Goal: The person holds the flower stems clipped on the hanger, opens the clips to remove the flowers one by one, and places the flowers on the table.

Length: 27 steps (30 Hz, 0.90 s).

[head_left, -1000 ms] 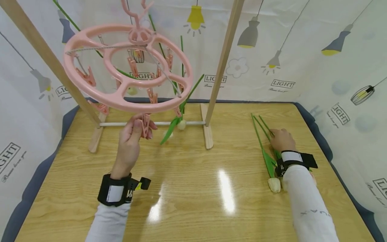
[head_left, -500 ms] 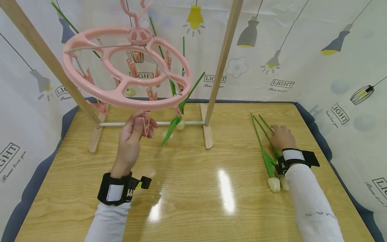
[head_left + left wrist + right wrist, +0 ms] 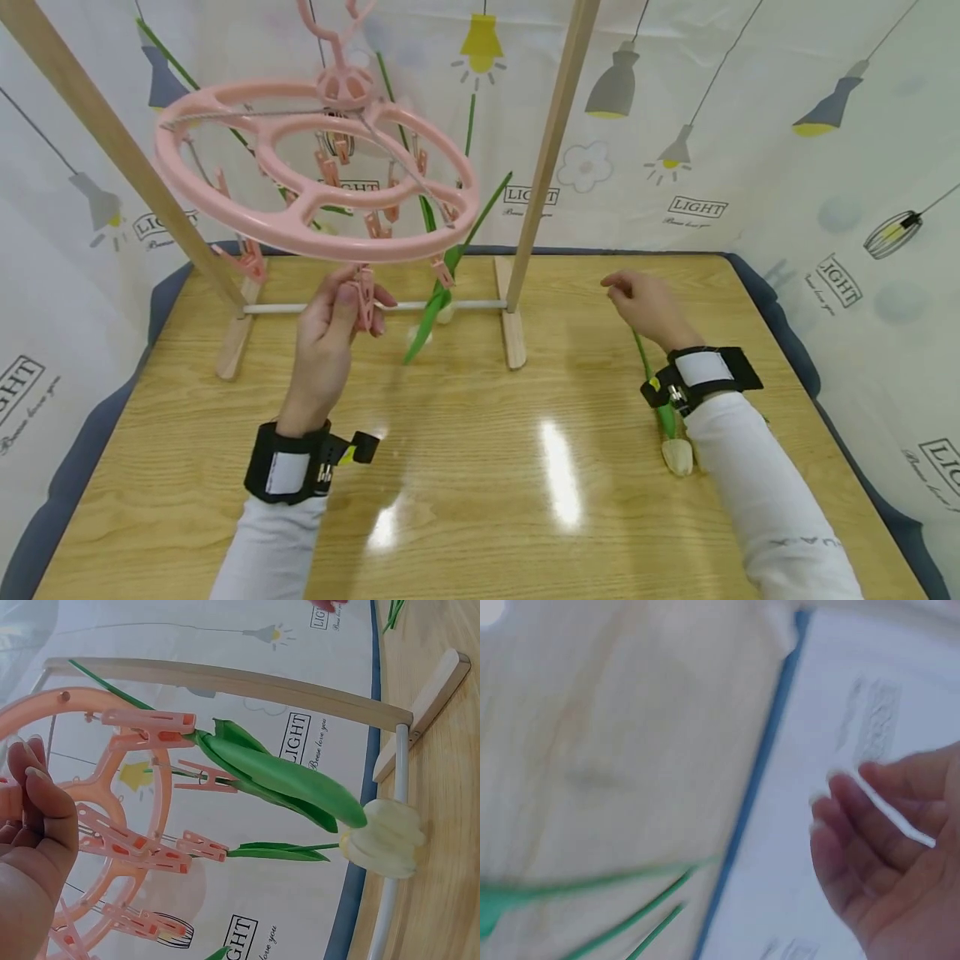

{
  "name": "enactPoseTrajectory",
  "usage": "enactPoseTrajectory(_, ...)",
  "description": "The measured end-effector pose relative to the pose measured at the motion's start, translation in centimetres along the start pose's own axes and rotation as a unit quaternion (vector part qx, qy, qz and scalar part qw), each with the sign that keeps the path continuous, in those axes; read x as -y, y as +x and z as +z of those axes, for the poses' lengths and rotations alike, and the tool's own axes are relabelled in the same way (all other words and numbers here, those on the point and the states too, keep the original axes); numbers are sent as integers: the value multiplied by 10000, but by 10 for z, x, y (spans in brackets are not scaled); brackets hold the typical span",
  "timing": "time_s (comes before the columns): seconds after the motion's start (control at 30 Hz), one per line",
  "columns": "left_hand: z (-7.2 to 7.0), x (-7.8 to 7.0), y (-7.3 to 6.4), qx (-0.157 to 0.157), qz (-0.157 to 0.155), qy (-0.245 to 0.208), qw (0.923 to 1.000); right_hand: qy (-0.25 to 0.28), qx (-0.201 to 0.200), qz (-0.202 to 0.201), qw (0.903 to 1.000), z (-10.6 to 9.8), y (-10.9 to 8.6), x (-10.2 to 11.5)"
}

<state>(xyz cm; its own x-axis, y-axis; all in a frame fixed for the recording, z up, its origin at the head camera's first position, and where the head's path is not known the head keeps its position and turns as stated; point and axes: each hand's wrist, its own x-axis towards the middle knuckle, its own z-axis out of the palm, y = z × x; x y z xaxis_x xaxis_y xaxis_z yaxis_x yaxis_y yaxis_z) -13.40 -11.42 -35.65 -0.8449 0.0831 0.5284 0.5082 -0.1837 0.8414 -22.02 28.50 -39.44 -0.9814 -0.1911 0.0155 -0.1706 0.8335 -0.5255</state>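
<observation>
My left hand (image 3: pixel 322 337) pinches a pink clothespin (image 3: pixel 365 297) that hangs from the round pink drying rack (image 3: pixel 315 242). In the left wrist view, a white tulip (image 3: pixel 386 838) with green leaves hangs head down from another clothespin (image 3: pixel 150 727). On the right of the table, my right hand (image 3: pixel 648 312) is raised near tulips (image 3: pixel 677 457) that lie there, partly hidden by the forearm. Its fingers are loosely curled, and no flower shows in them. Several green stems (image 3: pixel 622 922) lie apart from the hand in the right wrist view.
A wooden stand (image 3: pixel 551 158) with a white crossbar (image 3: pixel 480 305) frames the rack. Several more clothespins (image 3: pixel 327 168) and flower stems (image 3: pixel 471 125) hang from the ring. Behind is a lamp-printed cloth (image 3: pixel 675 100), and below lies the wooden table (image 3: pixel 465 467).
My right hand has left the tulip stems and moved left and away from me. The rack has tilted and turned slightly, while my left hand keeps its pinch on the clothespin.
</observation>
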Motion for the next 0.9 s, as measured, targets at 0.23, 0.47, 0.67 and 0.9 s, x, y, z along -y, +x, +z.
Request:
enactPoseTrajectory(0.23,3,4,1,30,73,-202,9998,1056,446,-703,9909,6,11,66)
enactPoseTrajectory(0.47,6,5,0,-90,-24,-243,9997,2834,938,-1226,9465,7,22,128)
enactPoseTrajectory(0.67,7,5,-1,-216,-102,-100,9997,3661,1226,-1522,9098,12,24,156)
enactPoseTrajectory(0.9,5,5,0,-77,-170,267,9995,3492,1065,-1845,9125,19,21,167)
